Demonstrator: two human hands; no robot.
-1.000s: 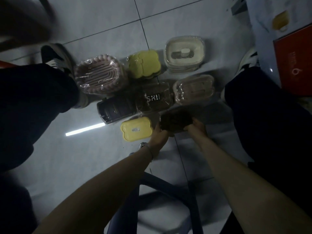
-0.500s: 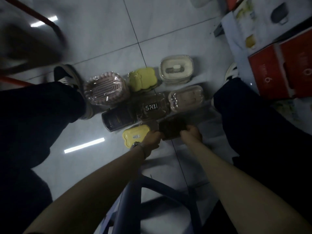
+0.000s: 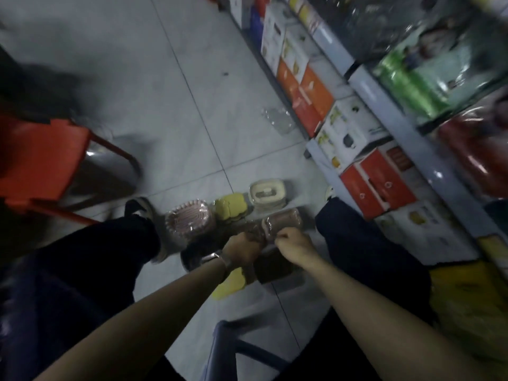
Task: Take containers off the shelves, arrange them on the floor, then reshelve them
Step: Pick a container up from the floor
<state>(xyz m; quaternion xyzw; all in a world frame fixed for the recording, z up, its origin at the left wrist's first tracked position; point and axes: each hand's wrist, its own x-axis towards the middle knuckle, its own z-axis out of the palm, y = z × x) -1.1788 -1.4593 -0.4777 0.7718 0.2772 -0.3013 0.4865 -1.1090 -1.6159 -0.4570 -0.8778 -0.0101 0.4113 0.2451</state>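
Observation:
Several small containers stand grouped on the tiled floor between my legs: a pink ridged dish (image 3: 189,221), a yellow box (image 3: 229,209), a cream box (image 3: 265,192) and a clear-wrapped brown box (image 3: 284,220). Nearer me lie a dark brown container (image 3: 275,268), a second yellow box (image 3: 229,284) and a black one (image 3: 192,255), partly hidden by my left arm. My left hand (image 3: 242,248) and my right hand (image 3: 291,242) are both closed on the near end of the wrapped brown box. The view is blurred.
Shelves (image 3: 365,86) with boxed goods (image 3: 376,182) run along the right. A red stool (image 3: 41,158) stands at the left and a blue stool (image 3: 228,347) is under me. A clear plastic item (image 3: 277,121) lies on the floor by the shelf base.
Both hands have let go of the dark brown container, which now lies on the floor, and have moved forward to the wrapped brown box. The view has tilted up toward the shelves.

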